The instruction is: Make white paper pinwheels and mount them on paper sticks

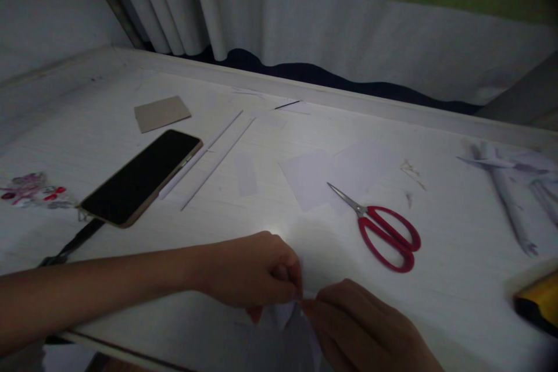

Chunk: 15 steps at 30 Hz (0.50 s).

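Observation:
My left hand [265, 270] reaches in from the left, its fingers curled and pinched on a piece of white paper [284, 315]. Close beside it, my right hand [360, 322] pinches the same paper, with fingertips almost meeting the left ones. Much of the paper is hidden behind the hands, so its shape is unclear. Beyond the right hand lie red-handled scissors [386, 238], blades closed and tip toward the upper left. Pale square paper sheets [307, 177] lie past the scissors' tip, and a small paper strip [246, 174] rests left of them.
A phone [143, 177] with a beaded charm [37, 190] lies at left, beside two thin rolled paper sticks [218, 164]. Behind it is a beige card [162, 113]. Crumpled paper scraps [518, 174] and a yellow-black object [540, 302] sit at right. A curtain [349, 29] hangs behind the table's raised edge.

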Tool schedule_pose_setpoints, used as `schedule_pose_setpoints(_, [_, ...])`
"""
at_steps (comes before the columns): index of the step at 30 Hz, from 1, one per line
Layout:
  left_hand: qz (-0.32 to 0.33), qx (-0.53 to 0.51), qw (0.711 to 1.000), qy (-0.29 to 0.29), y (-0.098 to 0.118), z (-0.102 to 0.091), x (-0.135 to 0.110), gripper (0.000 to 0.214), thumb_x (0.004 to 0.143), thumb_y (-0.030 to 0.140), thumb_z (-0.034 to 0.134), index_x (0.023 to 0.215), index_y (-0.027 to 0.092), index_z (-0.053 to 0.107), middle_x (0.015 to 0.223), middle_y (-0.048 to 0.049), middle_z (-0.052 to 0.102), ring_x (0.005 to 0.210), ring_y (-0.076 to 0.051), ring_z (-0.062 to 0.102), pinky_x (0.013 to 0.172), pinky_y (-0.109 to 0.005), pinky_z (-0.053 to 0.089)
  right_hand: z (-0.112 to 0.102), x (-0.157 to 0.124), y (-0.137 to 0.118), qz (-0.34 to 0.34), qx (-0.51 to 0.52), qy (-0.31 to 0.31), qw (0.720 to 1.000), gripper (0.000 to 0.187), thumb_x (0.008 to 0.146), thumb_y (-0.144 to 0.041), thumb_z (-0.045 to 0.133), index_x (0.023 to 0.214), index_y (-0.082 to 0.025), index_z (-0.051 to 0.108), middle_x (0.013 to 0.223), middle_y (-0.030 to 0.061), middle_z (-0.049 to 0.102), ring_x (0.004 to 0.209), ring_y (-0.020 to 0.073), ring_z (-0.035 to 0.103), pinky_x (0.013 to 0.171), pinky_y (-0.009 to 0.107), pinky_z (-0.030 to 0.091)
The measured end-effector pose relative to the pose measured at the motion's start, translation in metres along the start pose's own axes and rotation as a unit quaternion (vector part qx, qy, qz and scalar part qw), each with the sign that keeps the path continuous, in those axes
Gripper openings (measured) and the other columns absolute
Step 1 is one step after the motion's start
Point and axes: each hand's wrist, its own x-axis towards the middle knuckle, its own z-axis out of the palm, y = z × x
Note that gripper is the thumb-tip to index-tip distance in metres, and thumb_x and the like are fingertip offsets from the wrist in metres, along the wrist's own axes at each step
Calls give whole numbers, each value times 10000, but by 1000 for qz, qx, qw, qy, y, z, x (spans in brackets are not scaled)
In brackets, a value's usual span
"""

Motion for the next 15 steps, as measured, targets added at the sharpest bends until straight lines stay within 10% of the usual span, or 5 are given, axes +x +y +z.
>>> schedule_pose_setpoints(15, [-2,5,1000,7,0,0,-1,188,708,136,381,753,139,563,502,49,480,374,-53,466,335,-104,356,9,2,0,-64,-32,47,996,282,838,-62,319,838,-111,597,673,59,614,583,158,563,469,226,517])
